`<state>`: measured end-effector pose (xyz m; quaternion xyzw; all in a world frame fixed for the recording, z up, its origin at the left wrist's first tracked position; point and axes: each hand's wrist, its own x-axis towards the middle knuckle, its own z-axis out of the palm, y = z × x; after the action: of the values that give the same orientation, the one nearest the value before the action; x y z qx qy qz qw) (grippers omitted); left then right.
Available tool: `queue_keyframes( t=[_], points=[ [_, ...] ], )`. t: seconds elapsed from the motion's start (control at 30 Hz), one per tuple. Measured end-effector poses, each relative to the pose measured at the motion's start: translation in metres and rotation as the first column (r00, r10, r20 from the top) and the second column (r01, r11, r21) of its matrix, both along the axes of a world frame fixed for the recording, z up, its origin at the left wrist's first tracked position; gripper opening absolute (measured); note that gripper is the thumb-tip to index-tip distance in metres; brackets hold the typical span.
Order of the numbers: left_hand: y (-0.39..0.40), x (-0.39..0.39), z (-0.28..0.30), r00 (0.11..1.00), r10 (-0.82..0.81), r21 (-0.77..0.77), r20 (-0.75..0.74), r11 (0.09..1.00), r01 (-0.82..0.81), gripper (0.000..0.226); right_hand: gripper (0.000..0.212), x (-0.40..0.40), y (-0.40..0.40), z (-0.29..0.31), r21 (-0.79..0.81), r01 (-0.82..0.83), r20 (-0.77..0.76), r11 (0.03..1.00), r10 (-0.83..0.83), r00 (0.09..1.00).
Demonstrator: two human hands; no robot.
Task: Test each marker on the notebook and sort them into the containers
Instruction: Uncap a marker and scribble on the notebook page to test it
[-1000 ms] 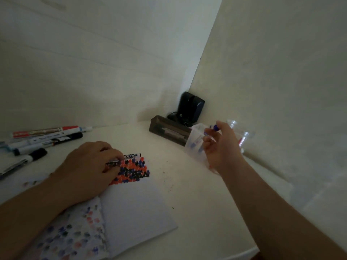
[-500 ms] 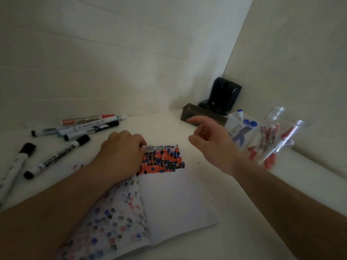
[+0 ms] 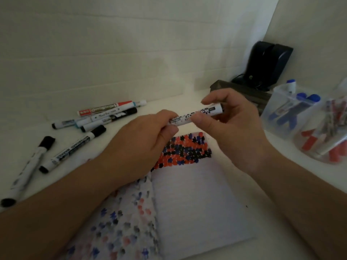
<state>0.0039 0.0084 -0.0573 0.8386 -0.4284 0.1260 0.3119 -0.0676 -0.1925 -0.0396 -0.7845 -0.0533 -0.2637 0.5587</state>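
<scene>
1. Head view: both hands meet over the open notebook, holding one white marker level between them, above the patch of red, blue and black test dots at the top of the right page
2. The left hand has its grip curled round the marker's left end, thumb underneath
3. The right hand pinches the barrel near its middle with the thumb in front, and its forefinger reaches over the right part of the barrel; the marker's dark right tip pokes out past the fingers
4. The notebook lies flat on the white worktop, and its left page is speckled with fainter dots
5. Left of the hands, loose markers lie scattered on the worktop, most with black caps, one with a red band
6. At the right edge stand two clear containers: the nearer-to-wall blue container holds blue-capped markers, and just beside it the red container holds red-capped ones
7. Behind them, in the corner, sit a black device and a dark tray
</scene>
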Motion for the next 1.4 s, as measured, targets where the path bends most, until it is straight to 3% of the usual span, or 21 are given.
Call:
queue_keyframes(
  t=[0.07,0.13,0.37,0.5,0.6,0.7,0.87,1.0,1.13,1.4],
  points=[
    [-0.001,-0.005,0.002,0.999,-0.048,-0.007,-0.007,0.999,0.048,0.026,0.026,-0.007,0.001,-0.001,0.302,-0.216,-0.09,0.929,0.253,0.963],
    [-0.003,-0.011,0.003,0.995,-0.099,0.017,0.0,0.995,0.099,0.024,0.021,-0.011,0.007,-0.007,0.314,-0.283,-0.15,0.906,0.342,0.928],
    [-0.006,-0.014,0.001,0.993,-0.109,0.021,-0.036,0.994,0.11,0.025,0.021,-0.007,0.012,-0.015,0.316,-0.286,-0.146,0.905,0.344,0.928],
    [-0.002,-0.011,0.002,0.989,0.017,0.155,-0.149,0.988,0.006,0.07,0.015,-0.009,0.003,-0.005,0.346,-0.315,-0.186,0.884,0.393,0.9],
    [0.0,-0.012,0.001,0.982,0.059,0.328,-0.179,0.945,0.003,0.085,0.016,-0.009,-0.017,0.017,0.454,-0.301,-0.218,0.838,0.432,0.875],
    [-0.001,-0.009,-0.002,0.995,0.029,0.446,-0.097,0.895,0.018,0.08,0.015,-0.011,-0.03,0.019,0.325,-0.309,-0.304,0.894,0.408,0.861],
    [-0.001,-0.008,-0.004,0.996,0.039,0.525,-0.074,0.851,0.006,0.081,0.026,-0.024,-0.028,-0.01,0.036,-0.165,-0.372,0.986,0.167,0.913],
    [-0.002,-0.006,-0.003,0.995,0.048,0.536,-0.087,0.844,0.006,0.076,0.015,-0.026,-0.028,-0.012,-0.031,-0.168,-0.375,0.985,0.144,0.916],
    [-0.003,-0.006,-0.003,0.995,0.059,0.546,-0.08,0.838,-0.006,0.077,0.026,-0.024,-0.028,-0.018,-0.018,-0.102,-0.386,0.995,0.087,0.918],
    [-0.003,-0.006,-0.006,0.996,0.066,0.535,-0.06,0.844,-0.024,0.08,0.019,-0.024,-0.026,-0.016,-0.047,-0.093,-0.442,0.995,0.063,0.895]
  ],
)
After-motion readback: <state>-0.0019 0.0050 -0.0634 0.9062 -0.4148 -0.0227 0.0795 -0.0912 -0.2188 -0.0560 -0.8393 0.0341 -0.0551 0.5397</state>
